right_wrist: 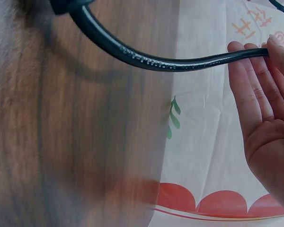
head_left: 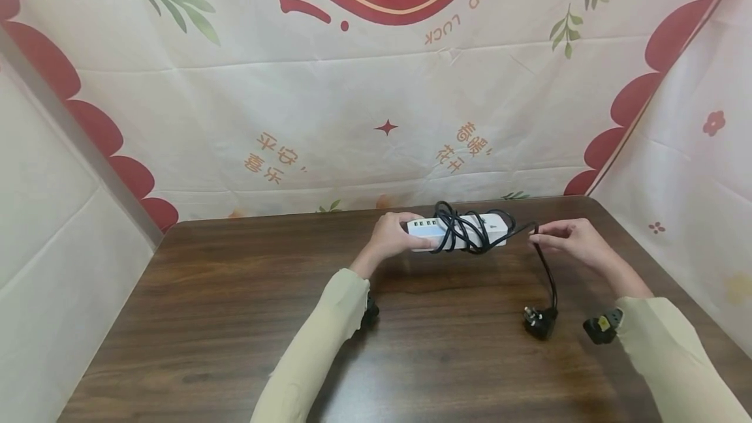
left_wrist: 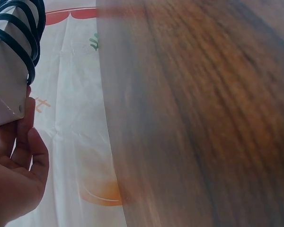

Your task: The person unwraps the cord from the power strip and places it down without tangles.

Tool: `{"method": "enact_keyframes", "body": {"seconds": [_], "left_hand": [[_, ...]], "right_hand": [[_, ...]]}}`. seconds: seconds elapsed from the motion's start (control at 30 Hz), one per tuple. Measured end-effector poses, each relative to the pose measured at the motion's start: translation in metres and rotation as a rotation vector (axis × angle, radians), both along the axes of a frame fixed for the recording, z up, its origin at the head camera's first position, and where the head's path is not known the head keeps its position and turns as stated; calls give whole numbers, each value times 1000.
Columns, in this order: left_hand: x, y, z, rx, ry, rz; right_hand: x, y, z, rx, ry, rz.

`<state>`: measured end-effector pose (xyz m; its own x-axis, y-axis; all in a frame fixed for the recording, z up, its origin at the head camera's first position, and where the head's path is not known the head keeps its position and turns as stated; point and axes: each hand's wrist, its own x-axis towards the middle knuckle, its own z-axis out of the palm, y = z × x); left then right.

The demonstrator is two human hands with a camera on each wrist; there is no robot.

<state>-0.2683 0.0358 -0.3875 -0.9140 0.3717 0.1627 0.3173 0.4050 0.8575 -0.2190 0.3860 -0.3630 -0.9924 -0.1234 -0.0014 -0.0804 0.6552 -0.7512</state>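
A white power strip (head_left: 424, 228) is held up near the table's far edge, its black cord (head_left: 464, 230) wound round the middle in several loops. My left hand (head_left: 390, 237) grips the strip's left end between thumb and fingers. In the left wrist view the strip's end (left_wrist: 7, 94) rests in the curled fingers. My right hand (head_left: 578, 243) pinches the free stretch of cord, to the right of the strip. From that pinch the cord (right_wrist: 175, 65) curves away, and the plug (head_left: 539, 322) hangs at its end with metal prongs showing.
Below the hands lies a brown wooden table (head_left: 235, 318). A pale printed cloth (head_left: 352, 103) hangs behind it and at both sides. Black wrist devices, one on the right (head_left: 602, 327), sit by each sleeve.
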Motion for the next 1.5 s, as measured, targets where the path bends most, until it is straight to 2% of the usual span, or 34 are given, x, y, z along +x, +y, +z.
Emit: {"method": "enact_keyframes", "body": {"seconds": [0.37, 0.73, 0.93, 1.33, 1.5], "left_hand": [[0, 0, 2, 6, -18, 21], [0, 1, 0, 28, -26, 36], [0, 1, 0, 35, -22, 38], [0, -1, 1, 43, -17, 40], [0, -1, 1, 56, -20, 42]], "right_hand": [[7, 5, -5, -37, -40, -3], [8, 12, -21, -79, -77, 19], [8, 13, -26, -65, -114, 4], [4, 11, -35, -48, -115, 22], [2, 9, -35, 2, -140, 22]]}}
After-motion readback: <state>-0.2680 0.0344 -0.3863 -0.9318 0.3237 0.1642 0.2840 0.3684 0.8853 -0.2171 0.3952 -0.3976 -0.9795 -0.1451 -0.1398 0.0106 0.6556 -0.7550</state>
